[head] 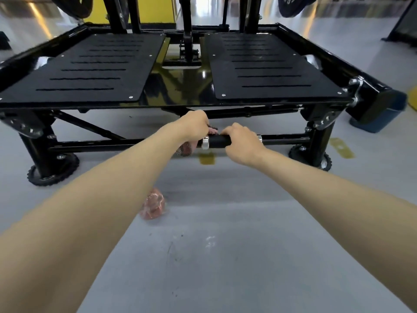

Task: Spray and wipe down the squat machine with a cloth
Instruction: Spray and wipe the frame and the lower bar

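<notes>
— Looking down from the head camera, where's the rag?
— Bunched in the left hand (195, 126). It's a soft pink cloth with a dark speckled hem (187, 149), pressed just left of the black sleeved handle (217, 141), low on the black steel squat machine (90, 71). The fingers curl round it.
— And the other hand?
— The right hand (240, 143) wraps over the handle itself, fingers curled on top.
— Easy to work with?
— I'd say so. The cloth looks light and limp, best wadded in the palm, and the machine looks heavy and rigid. Below the handle a blurred pinkish thing (153, 203) lies on the grey floor (225, 245); I can't tell what it is.
</notes>
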